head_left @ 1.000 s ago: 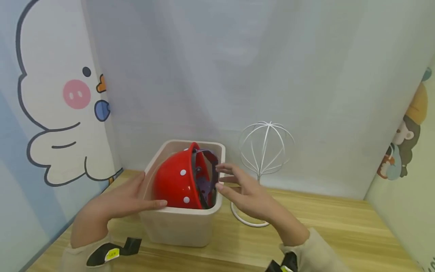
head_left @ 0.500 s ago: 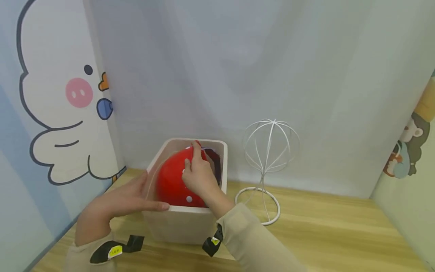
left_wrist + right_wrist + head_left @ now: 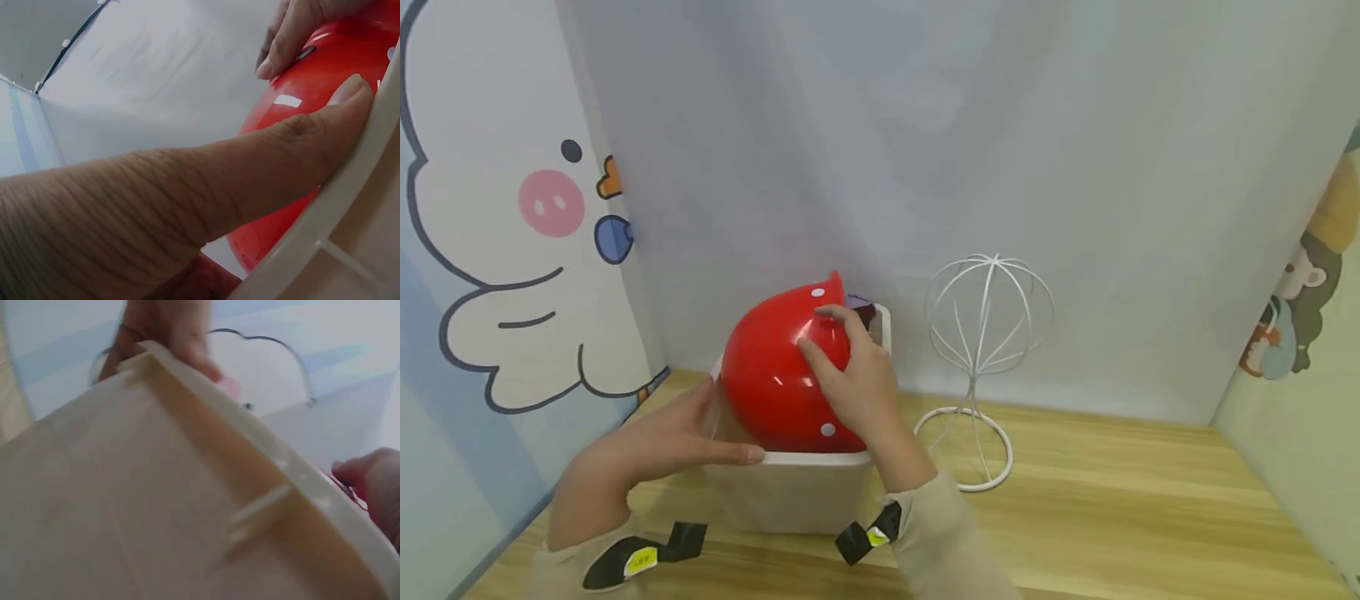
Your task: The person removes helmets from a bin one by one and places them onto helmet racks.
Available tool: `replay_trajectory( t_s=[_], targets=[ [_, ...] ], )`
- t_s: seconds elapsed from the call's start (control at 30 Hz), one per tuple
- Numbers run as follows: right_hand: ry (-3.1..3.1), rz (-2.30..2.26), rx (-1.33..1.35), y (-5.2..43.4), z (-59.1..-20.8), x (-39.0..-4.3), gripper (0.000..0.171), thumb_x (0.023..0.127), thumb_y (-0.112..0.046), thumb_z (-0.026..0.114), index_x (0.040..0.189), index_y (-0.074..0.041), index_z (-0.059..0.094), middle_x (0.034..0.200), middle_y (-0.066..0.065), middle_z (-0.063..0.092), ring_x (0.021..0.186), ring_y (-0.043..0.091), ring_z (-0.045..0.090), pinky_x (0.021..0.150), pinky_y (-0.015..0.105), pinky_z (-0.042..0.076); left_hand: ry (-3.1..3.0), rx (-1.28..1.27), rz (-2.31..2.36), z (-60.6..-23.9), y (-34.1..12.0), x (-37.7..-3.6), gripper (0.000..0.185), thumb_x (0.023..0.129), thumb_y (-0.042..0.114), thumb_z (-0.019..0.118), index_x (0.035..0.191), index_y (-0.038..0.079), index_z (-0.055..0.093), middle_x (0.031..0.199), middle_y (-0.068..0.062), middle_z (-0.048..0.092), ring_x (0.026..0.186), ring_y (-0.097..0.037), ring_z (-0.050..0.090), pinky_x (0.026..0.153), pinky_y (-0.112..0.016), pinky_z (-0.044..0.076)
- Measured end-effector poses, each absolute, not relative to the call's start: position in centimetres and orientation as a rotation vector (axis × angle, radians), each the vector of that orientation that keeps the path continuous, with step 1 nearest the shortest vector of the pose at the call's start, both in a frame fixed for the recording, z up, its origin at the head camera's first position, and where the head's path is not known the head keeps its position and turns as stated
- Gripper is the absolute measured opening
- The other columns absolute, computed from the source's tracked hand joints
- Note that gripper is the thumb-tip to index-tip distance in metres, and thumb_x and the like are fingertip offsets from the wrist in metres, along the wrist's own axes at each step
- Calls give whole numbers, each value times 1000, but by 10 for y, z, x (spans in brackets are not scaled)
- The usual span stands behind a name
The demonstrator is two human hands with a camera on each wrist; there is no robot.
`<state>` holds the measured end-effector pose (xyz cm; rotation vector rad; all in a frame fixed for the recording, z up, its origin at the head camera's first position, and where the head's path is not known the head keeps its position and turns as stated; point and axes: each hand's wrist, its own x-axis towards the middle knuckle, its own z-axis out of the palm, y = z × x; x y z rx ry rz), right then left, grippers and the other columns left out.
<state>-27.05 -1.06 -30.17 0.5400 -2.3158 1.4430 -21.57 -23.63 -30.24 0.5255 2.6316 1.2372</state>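
A red helmet (image 3: 767,375) with white dots sits partly inside a white plastic bin (image 3: 790,500), its dome toward the left and its upper part above the rim. My right hand (image 3: 861,383) grips the helmet at its right edge, the thumb on the outer shell; some fingers are hidden. My left hand (image 3: 662,442) holds the bin's near left corner, thumb along the front rim and fingers at the left side. In the left wrist view the thumb (image 3: 281,144) lies against the rim beside the red shell. The right wrist view shows mostly the bin's outer wall (image 3: 94,487).
A white wire stand (image 3: 992,333) with a round cage top and ring base stands right of the bin on the wooden table (image 3: 1112,517). Behind hangs a pale curtain (image 3: 925,150); a cartoon-printed panel (image 3: 482,275) borders the left side. Dark purple straps (image 3: 863,310) show beside the helmet.
My right hand has come from the bin's right side onto the helmet and gripped it. The helmet has risen and turned, its upper edge now above the rim. The left hand stays on the bin.
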Motion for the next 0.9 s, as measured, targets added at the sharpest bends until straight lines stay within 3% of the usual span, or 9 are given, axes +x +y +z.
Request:
replay_trajectory(
  t_s=[0.13, 0.37, 0.53, 0.7, 0.9],
  targets=[
    [-2234, 1556, 624, 1, -302, -267, 46, 89, -45, 66, 129, -37, 46, 130, -7, 56, 118, 14, 56, 87, 37, 58, 2636, 538, 1244, -304, -234, -215, 103, 78, 40, 78, 152, 41, 7, 157, -1, 25, 141, -38, 25, 90, -57, 52],
    [-2136, 1772, 647, 7, -290, -261, 45, 89, -37, 68, 128, -37, 47, 131, -9, 54, 117, 13, 55, 85, 35, 58, 2637, 576, 1272, -304, -236, -215, 97, 81, 35, 77, 152, 40, 11, 154, -1, 31, 139, -39, 30, 89, -59, 52],
    [-1849, 1997, 701, 9, -278, -252, 43, 90, -20, 68, 129, -25, 51, 131, -4, 54, 117, 16, 56, 88, 37, 58, 2582, 652, 1375, -306, -241, -217, 82, 81, 25, 77, 146, 35, 28, 142, 3, 44, 131, -35, 39, 85, -50, 56],
    [-1659, 2044, 779, 18, -273, -250, 40, 90, -19, 67, 128, -23, 53, 128, -2, 58, 108, 19, 65, 86, 38, 58, 2472, 714, 1460, -307, -242, -220, 75, 80, 14, 77, 141, 27, 35, 136, 0, 46, 125, -27, 44, 79, -41, 60],
    [-1519, 2100, 772, 41, -259, -240, 39, 91, -19, 67, 127, -21, 52, 119, 8, 64, 107, 25, 68, 86, 42, 58, 2609, 590, 1302, -305, -238, -221, 89, 79, 28, 79, 147, 42, 24, 145, 3, 36, 135, -35, 29, 84, -51, 56]
  ],
)
